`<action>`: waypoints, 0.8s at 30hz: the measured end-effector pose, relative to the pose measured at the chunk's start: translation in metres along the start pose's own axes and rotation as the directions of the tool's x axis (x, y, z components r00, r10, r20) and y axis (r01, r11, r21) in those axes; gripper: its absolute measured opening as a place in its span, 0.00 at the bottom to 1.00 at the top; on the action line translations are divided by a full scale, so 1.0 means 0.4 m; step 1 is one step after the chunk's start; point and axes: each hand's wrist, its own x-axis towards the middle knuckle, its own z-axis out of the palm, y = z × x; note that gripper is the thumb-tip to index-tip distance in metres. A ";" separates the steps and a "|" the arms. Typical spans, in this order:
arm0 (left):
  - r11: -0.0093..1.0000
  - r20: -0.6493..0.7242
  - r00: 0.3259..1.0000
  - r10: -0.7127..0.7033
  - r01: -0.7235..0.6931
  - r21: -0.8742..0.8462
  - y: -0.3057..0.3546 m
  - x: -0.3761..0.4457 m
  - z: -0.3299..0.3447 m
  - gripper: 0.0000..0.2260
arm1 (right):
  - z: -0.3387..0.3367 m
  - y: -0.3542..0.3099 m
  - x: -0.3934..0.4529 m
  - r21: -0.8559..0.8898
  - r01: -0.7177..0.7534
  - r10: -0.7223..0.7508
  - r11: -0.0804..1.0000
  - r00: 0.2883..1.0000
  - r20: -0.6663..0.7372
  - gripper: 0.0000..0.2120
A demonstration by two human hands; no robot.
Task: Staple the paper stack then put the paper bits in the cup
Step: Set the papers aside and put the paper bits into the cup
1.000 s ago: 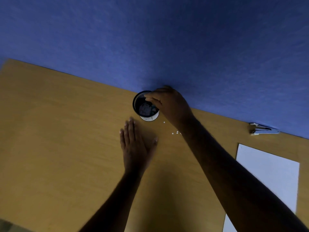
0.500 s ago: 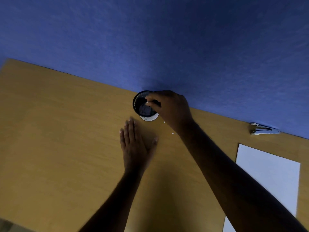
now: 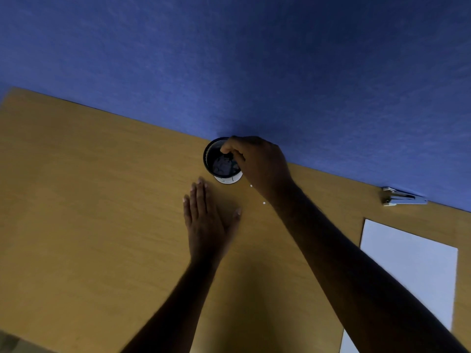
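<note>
Right hand (image 3: pixel 257 164) pinches fingertips together over the upright dark round cup (image 3: pixel 222 161); left hand (image 3: pixel 207 220) lies flat, fingers spread, on the wooden counter (image 3: pixel 89 200).

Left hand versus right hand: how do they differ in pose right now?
The left hand lies flat on the table, fingers spread, short of the cup; the right hand is raised over the cup's mouth, fingers pinched and curled downward. The left touches nothing but the table; whether the right holds paper bits cannot be told. Both are bare.
</note>
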 end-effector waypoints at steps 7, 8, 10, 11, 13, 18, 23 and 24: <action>1.000 0.006 1.000 -0.005 0.005 -0.007 0.000 0.001 -0.001 0.45 | -0.025 0.012 -0.012 0.053 -0.018 0.019 0.998 1.000 -0.024 0.09; 1.000 0.006 1.000 -0.004 0.004 -0.007 -0.001 0.001 0.000 0.45 | -0.037 0.013 -0.019 0.097 -0.008 0.012 0.995 0.999 -0.035 0.10; 1.000 0.000 1.000 -0.002 0.002 -0.006 0.001 0.000 0.001 0.45 | -0.064 0.021 -0.047 0.155 -0.014 0.020 0.988 0.999 -0.033 0.12; 1.000 -0.003 1.000 -0.001 0.001 -0.003 0.001 0.000 0.001 0.45 | -0.075 0.030 -0.066 0.155 -0.024 0.030 0.988 0.999 -0.037 0.13; 1.000 0.005 1.000 0.002 -0.002 -0.001 0.003 0.001 0.002 0.45 | -0.083 0.061 -0.113 0.122 -0.066 0.072 0.990 0.996 -0.043 0.13; 1.000 0.020 1.000 0.003 -0.003 0.000 -0.001 0.001 -0.001 0.45 | -0.031 0.156 -0.230 -0.037 -0.097 0.103 0.995 0.967 0.235 0.18; 1.000 0.047 0.999 0.000 -0.001 0.017 -0.002 0.002 -0.001 0.46 | 0.044 0.160 -0.294 -0.083 0.133 -0.079 0.988 0.879 0.469 0.24; 1.000 0.052 0.999 0.002 -0.003 0.022 -0.002 0.001 -0.001 0.46 | 0.054 0.164 -0.305 -0.096 0.171 -0.107 0.981 0.877 0.469 0.25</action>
